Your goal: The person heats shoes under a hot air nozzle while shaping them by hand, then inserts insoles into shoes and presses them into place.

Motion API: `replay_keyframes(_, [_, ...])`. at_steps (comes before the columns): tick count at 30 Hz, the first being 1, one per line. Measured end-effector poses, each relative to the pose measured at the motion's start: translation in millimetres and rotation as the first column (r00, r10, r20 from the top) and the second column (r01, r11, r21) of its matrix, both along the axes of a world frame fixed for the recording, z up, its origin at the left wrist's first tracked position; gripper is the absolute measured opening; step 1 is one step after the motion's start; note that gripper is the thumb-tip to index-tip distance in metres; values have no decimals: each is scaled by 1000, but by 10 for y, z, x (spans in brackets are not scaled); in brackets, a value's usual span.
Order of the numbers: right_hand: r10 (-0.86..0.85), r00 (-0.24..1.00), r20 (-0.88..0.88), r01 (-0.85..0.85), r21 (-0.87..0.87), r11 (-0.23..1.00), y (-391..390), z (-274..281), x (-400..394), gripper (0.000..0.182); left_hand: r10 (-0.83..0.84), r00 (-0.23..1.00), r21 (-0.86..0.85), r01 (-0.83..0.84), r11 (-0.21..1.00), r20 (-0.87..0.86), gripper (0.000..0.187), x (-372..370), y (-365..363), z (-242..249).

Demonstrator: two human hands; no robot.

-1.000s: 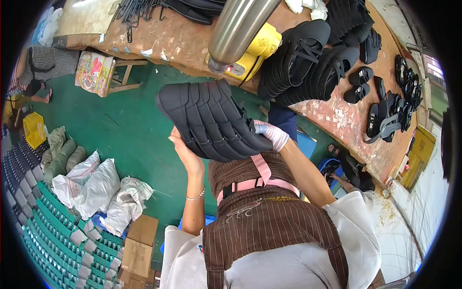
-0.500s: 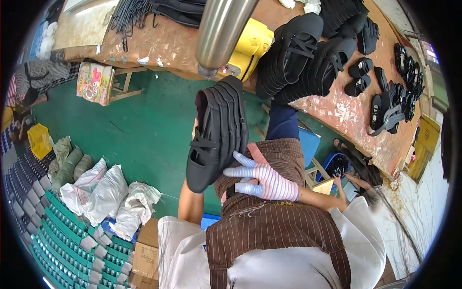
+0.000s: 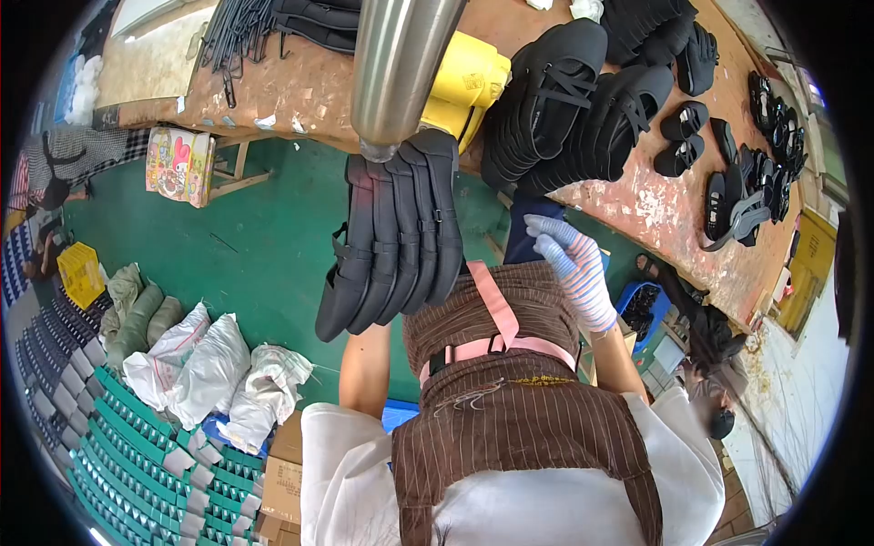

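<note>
A nested stack of several black strapped shoes (image 3: 401,237) is held up in front of me, its toes pointing down and to the left. My left hand is hidden behind the stack; only the forearm shows below it. The upper end of the stack lies just under the tip of a thick metal cylinder (image 3: 396,82), and a faint red glow falls on the leftmost shoe. My right hand (image 3: 578,273), in a blue-and-white striped glove, is raised apart from the stack near the table edge. Its fingers are stretched out, and nothing shows in them.
More black shoes (image 3: 546,100) are stacked on the worn table (image 3: 628,205), beside a yellow machine (image 3: 469,77). Sandals (image 3: 728,205) lie to the right. White sacks (image 3: 200,373) and green racks (image 3: 137,455) stand at left. A co-worker (image 3: 710,364) sits at right.
The shoe stack has moved up and left to the cylinder's tip and turned to show more of its side. My right hand has left the stack, moving up and right.
</note>
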State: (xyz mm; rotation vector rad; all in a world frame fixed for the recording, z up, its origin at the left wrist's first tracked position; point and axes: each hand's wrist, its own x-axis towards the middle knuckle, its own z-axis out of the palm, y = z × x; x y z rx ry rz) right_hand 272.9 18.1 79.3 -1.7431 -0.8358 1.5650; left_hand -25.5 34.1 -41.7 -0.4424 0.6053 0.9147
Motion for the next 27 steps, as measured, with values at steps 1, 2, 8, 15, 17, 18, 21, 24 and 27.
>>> replay_keyframes(1, [-9, 1000, 0, 9, -2, 1000, 15, -1, 16, 30, 10, 1000, -2, -10, 1000, -1, 61, -2, 6, 3])
replay_keyframes(2, [-18, 1000, 1, 18, -5, 1000, 34, 9, 30, 30, 14, 1000, 0, -14, 1000, -3, 60, -4, 19, 11])
replay_keyframes(8, [43, 994, 96, -47, 39, 998, 48, -9, 65, 30, 21, 1000, 2, -21, 1000, 0, 59, -13, 83, 37])
replay_keyframes(15, [69, 990, 123, -76, 55, 996, 59, 21, -6, 28, -28, 1000, -44, 28, 999, -3, 57, 17, 87, 60])
replay_keyframes(17, [94, 984, 151, -104, 59, 993, 64, 31, -20, 28, -69, 997, -37, 71, 997, 42, 57, 30, 91, 68])
replay_keyframes(18, [107, 980, 167, -118, 58, 991, 72, 45, -26, 28, -107, 991, -19, 109, 994, 84, 57, 20, 107, 69])
replay_keyframes(21, [142, 968, 208, -160, 69, 985, 80, 42, -23, 28, -286, 921, 224, 230, 947, 265, 57, -75, 183, -56])
replay_keyframes(24, [149, 964, 219, -169, 75, 983, 96, 33, -30, 28, -288, 885, 234, 212, 949, 366, 57, -141, 106, -143])
replay_keyframes(27, [154, 961, 230, -171, 54, 984, 121, 53, -42, 27, -167, 931, 139, 127, 982, 326, 57, -189, 40, -73])
